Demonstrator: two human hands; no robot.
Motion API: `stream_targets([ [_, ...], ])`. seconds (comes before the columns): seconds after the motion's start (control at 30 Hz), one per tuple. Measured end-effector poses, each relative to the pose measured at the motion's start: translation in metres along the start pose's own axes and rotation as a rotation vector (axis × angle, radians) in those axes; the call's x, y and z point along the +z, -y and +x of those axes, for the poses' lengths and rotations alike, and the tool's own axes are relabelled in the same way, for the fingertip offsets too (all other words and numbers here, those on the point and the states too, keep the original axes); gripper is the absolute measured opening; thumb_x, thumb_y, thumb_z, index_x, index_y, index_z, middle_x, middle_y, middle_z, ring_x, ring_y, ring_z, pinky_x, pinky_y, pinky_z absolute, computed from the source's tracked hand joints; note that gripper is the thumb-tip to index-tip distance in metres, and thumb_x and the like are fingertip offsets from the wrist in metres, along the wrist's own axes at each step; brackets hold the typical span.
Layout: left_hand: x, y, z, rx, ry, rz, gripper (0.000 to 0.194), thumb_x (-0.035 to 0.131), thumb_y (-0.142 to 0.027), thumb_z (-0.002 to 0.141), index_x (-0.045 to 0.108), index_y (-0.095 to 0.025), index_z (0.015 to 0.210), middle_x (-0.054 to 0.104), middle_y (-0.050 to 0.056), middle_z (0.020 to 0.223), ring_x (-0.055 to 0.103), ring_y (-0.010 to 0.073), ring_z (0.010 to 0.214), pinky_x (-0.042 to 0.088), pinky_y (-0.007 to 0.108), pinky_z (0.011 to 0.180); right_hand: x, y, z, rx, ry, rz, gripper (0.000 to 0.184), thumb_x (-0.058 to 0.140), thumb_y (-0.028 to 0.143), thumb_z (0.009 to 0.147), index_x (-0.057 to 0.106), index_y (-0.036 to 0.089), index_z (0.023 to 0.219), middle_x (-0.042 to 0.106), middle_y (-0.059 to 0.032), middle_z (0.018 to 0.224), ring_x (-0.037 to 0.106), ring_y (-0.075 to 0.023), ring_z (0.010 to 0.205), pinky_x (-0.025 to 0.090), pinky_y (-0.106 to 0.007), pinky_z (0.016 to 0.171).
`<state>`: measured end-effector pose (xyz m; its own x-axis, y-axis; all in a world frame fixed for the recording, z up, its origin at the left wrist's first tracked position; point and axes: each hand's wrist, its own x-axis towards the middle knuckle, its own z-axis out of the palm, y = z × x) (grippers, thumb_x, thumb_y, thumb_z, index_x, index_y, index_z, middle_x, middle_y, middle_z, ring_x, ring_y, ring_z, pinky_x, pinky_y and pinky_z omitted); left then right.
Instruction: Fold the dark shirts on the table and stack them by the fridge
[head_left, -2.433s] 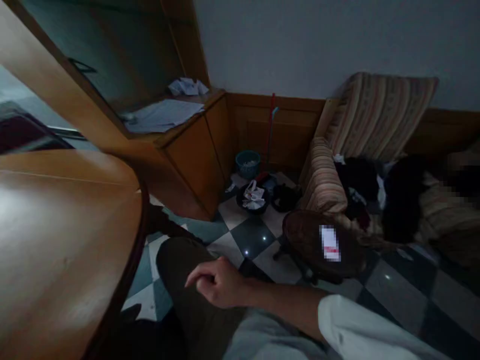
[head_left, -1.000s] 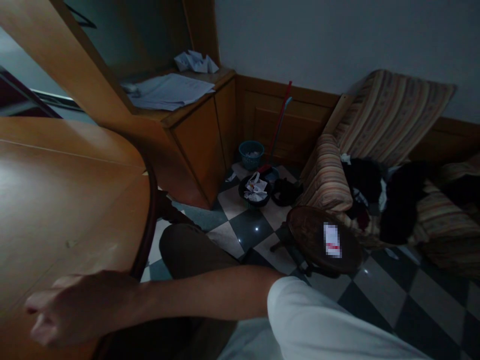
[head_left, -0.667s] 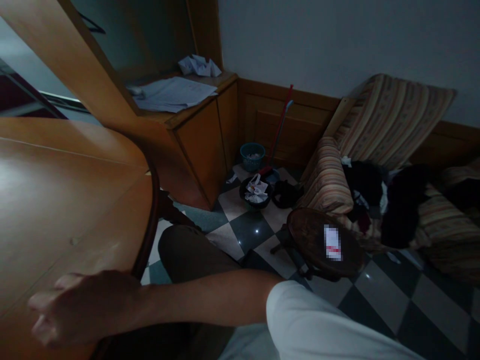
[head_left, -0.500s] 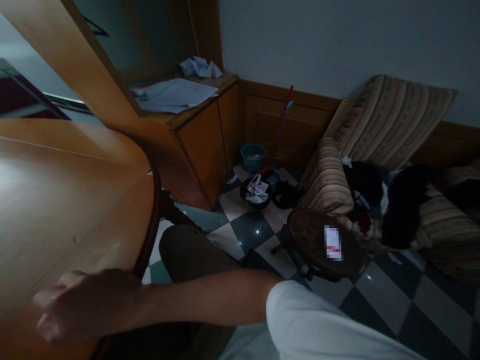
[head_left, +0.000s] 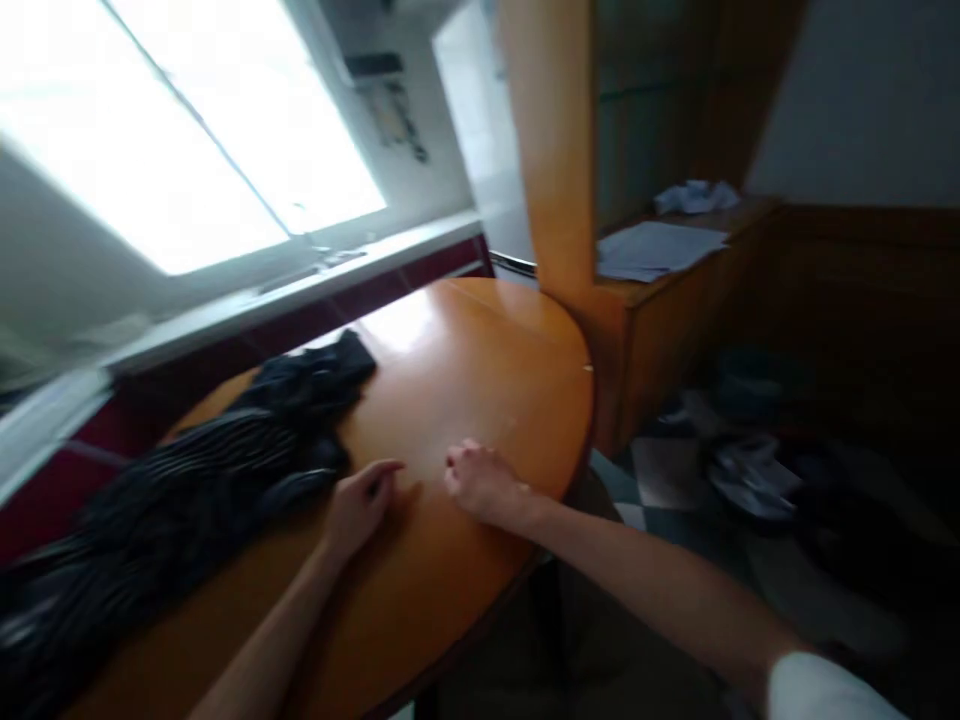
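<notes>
Both my hands rest on or just over a round-ended wooden table. My left hand is loosely bent, its fingers apart with a gap between them and nothing held. It lies beside a heap of dark clothing, which has fine stripes in places. To its right, my right hand is curled into a fist. Nothing shows in it, and the two hands do not touch. Motion blur softens the fingers.
A counter with a sink and tap runs under a bright window. Papers lie on a wooden cabinet at the right. On the chequered floor stands a bin with white litter, near a blurred basket.
My view has swung left, bringing the window, counter and dark clothing into sight. My left hand has come into view. The right hand stays curled; the armchair and stool have left view.
</notes>
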<state>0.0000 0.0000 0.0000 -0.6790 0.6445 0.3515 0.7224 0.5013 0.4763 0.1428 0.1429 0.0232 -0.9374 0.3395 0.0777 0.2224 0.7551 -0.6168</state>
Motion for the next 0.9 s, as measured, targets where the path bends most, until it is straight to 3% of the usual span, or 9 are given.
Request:
stream_targets([
  [0.03,-0.019,0.016,-0.002,-0.017,0.017,-0.011,0.029,0.052,-0.031,0.098,0.072,-0.010,0.098,0.064,-0.001,0.074,0.059,0.0128,0.065,0.048,0.022,0.062,0.004,0.006,0.018,-0.007,0.004,-0.039,0.023,0.047,0.026,0.093,0.067,0.018,0.102,0.069,-0.0125,0.103,0.068,-0.0236,0.091,0.050,-0.032,0.076],
  [0.1,-0.036,0.038,-0.001,-0.034,0.056,-0.094,0.028,0.048,-0.024,0.092,0.074,-0.013,0.093,0.057,-0.003,0.060,0.048,0.0091,0.053,0.038,0.018,0.053,0.013,0.018,0.055,-0.060,0.026,-0.092,0.024,0.048,0.027,0.094,0.068,0.018,0.103,0.068,-0.0143,0.108,0.068,-0.0247,0.092,0.049,-0.034,0.077],
  [0.23,-0.029,0.052,0.005,-0.093,-0.029,-0.229,0.028,0.048,-0.025,0.088,0.073,-0.014,0.091,0.053,-0.003,0.058,0.043,0.0097,0.052,0.032,0.020,0.051,0.031,0.031,0.117,-0.173,0.056,-0.100,0.021,0.052,0.024,0.093,0.070,0.018,0.100,0.070,-0.0128,0.106,0.068,-0.0229,0.091,0.046,-0.031,0.078],
  [0.33,-0.025,0.053,-0.001,-0.121,-0.024,-0.259,0.027,0.048,-0.024,0.088,0.073,-0.015,0.089,0.051,-0.004,0.058,0.040,0.0099,0.052,0.029,0.021,0.052,0.045,0.024,0.142,-0.297,0.058,0.025,0.020,0.055,0.017,0.088,0.072,0.018,0.099,0.072,-0.0083,0.096,0.066,-0.0190,0.087,0.045,-0.028,0.077],
  [0.43,-0.027,0.053,-0.011,-0.154,0.003,-0.285,0.026,0.048,-0.022,0.088,0.073,-0.016,0.089,0.055,-0.003,0.062,0.042,0.0102,0.055,0.030,0.021,0.053,0.059,0.009,0.150,-0.345,0.013,0.236,0.024,0.052,0.016,0.087,0.072,0.017,0.100,0.071,-0.0054,0.087,0.063,-0.0162,0.076,0.046,-0.026,0.073],
  [0.57,-0.030,0.052,-0.017,-0.244,-0.052,-0.319,0.026,0.048,-0.022,0.088,0.073,-0.016,0.087,0.058,-0.002,0.064,0.046,0.0115,0.056,0.032,0.022,0.055,0.069,-0.004,0.143,-0.306,-0.030,0.438,0.029,0.047,0.024,0.088,0.071,0.017,0.102,0.067,-0.0031,0.074,0.058,-0.0160,0.062,0.044,-0.027,0.059],
  [0.73,-0.033,0.050,-0.021,-0.279,-0.046,-0.332,0.026,0.048,-0.021,0.086,0.073,-0.016,0.086,0.061,0.000,0.066,0.049,0.0130,0.059,0.034,0.023,0.056,0.076,-0.003,0.135,-0.245,-0.051,0.495,0.026,0.049,0.029,0.086,0.071,0.019,0.094,0.066,-0.0038,0.069,0.058,-0.0192,0.059,0.045,-0.030,0.056],
  [0.9,-0.032,0.051,-0.023,-0.284,-0.033,-0.326,0.025,0.048,-0.020,0.086,0.073,-0.018,0.086,0.062,-0.001,0.067,0.050,0.0132,0.058,0.033,0.024,0.056,0.079,0.001,0.128,-0.270,-0.027,0.507,0.026,0.048,0.029,0.087,0.071,0.021,0.096,0.068,-0.0040,0.074,0.062,-0.0201,0.063,0.048,-0.031,0.060],
])
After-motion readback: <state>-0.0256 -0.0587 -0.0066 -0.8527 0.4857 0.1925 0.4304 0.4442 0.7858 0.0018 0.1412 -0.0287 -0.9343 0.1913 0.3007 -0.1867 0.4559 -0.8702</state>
